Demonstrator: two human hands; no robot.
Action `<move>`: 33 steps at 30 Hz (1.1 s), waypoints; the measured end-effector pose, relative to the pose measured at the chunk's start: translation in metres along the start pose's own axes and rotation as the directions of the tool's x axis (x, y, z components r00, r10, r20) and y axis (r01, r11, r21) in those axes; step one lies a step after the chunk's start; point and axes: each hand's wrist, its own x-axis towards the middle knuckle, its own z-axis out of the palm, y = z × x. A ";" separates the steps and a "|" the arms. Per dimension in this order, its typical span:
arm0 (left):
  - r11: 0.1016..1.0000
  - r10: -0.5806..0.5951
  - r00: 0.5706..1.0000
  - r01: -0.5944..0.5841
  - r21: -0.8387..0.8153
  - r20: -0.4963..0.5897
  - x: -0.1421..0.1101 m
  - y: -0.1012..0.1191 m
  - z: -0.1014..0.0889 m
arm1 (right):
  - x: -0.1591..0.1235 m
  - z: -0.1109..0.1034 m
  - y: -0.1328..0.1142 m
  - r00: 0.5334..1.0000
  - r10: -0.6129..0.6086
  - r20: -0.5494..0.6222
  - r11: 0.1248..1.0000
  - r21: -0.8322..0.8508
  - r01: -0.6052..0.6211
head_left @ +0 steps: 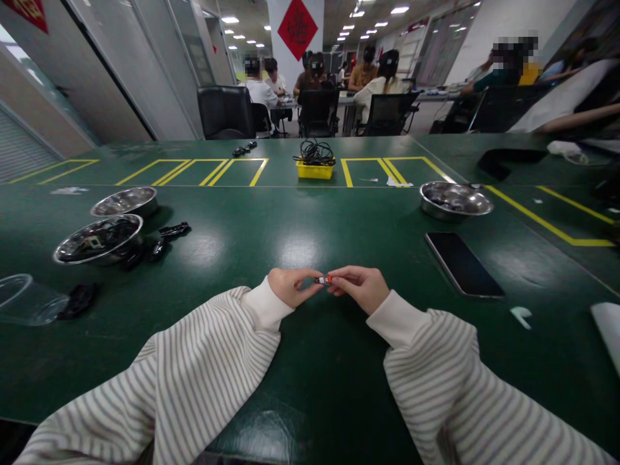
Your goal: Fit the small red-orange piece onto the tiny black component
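I find the small piece (pixel 325 280) in front of me, raised between my two hands over the green counter (pixel 290 226). The fingers of my left hand (pixel 287 287) grasp its pale end; the fingers of my right hand (pixel 362 285) pinch its orange-red end. Whether it is one part or two joined cannot be determined at this size. A fingertip grip at both ends suits so slight an object, in my judgement: it leaves the middle in sight and lets each hand steady the other.

To my left, the near metal bowl (pixel 99 257) holds dark, mixed parts, with black pieces (pixel 175 229) lying beside it; the far metal bowl (pixel 143 206) stands just behind. To my right, another metal bowl (pixel 443 212) contains greyish items. The bowls presumably stop small parts from scattering. A phone (pixel 464 265) lies flat, its screen dark, clear of my right hand. Black cables (pixel 314 152) are heaped on a yellow box (pixel 314 171), probably to confine them. Yellow tape (pixel 361 159) marks off bays, apparently for orderly placing.

Writing: the red diamond sign (pixel 297 29) on the pillar bears dark characters that I cannot read with certainty. No brand is legible on the phone, box or piece.
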 end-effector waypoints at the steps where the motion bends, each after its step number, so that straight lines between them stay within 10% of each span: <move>1: 1.000 0.006 1.000 -0.006 -0.005 0.007 0.000 0.000 0.000 | 0.000 0.000 0.000 1.000 0.007 -0.001 1.000 0.011 -0.007; 9: 0.998 -0.065 0.998 0.065 -0.028 -0.018 -0.002 -0.008 -0.002 | 0.000 -0.002 -0.002 0.996 0.019 -0.085 0.995 -0.093 -0.027; 15: 0.946 -0.273 0.941 0.300 0.119 -0.199 -0.002 -0.061 -0.037 | -0.001 -0.007 -0.004 0.998 0.026 -0.057 0.985 -0.172 -0.035; 23: 0.586 -0.566 0.818 0.488 0.647 -0.104 -0.017 -0.138 -0.095 | -0.005 -0.003 -0.004 0.997 -0.072 0.010 0.958 -0.277 0.072; 33: 0.414 -0.657 0.750 0.448 0.793 -0.081 -0.020 -0.145 -0.110 | -0.007 -0.002 -0.006 0.993 -0.108 0.040 0.950 -0.289 0.115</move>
